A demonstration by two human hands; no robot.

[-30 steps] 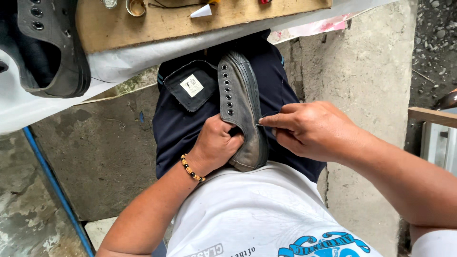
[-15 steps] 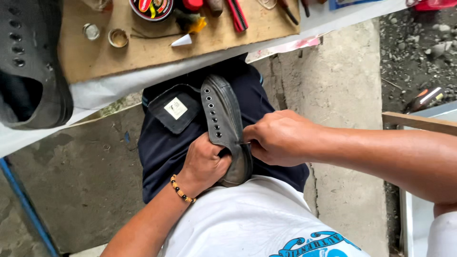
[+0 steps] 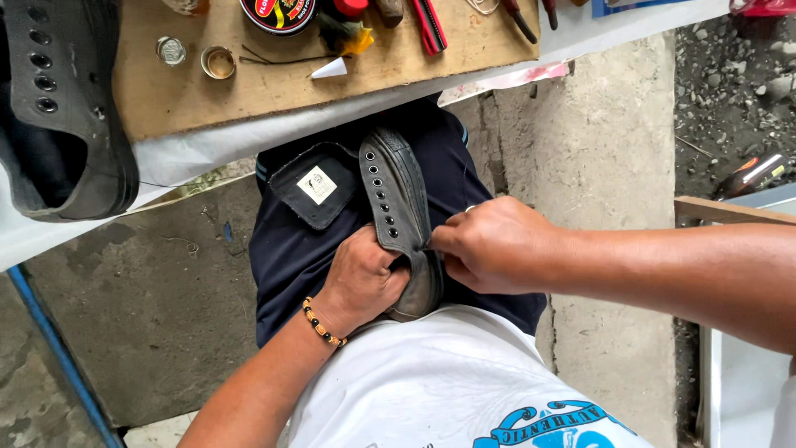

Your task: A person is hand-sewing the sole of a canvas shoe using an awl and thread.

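Grey canvas shoe (image 3: 398,207) lies on the person's lap, toe pointing away toward the desk (image 3: 191,158), eyelet row facing up, tongue (image 3: 315,187) flopped out to the left side. Left hand (image 3: 361,278) is clamped around the heel end, thumb and fingers wrapped on the upper, beaded bracelet (image 3: 322,323) at the wrist. Right hand (image 3: 493,249) has fingers pinched together at the shoe's edge near the lowest eyelets; it probably holds a needle or thread there, but whatever it grips is too small to tell. A thin line that may be thread runs up from the pinch. On the desk: cardboard sheet (image 3: 332,75), round polish tin (image 3: 278,12), two small caps (image 3: 195,56), red-handled tools (image 3: 429,25) and a second dark shoe (image 3: 58,108) at far left. Risks, judged from here: the shoe rests only on thighs, so a hard pull by the right hand could twist it out of the left hand's grip; the pinch sits right next to the left thumb, so anything sharp could slip and jab it; pulling at a steep angle could tear the canvas edge or snap the thread.
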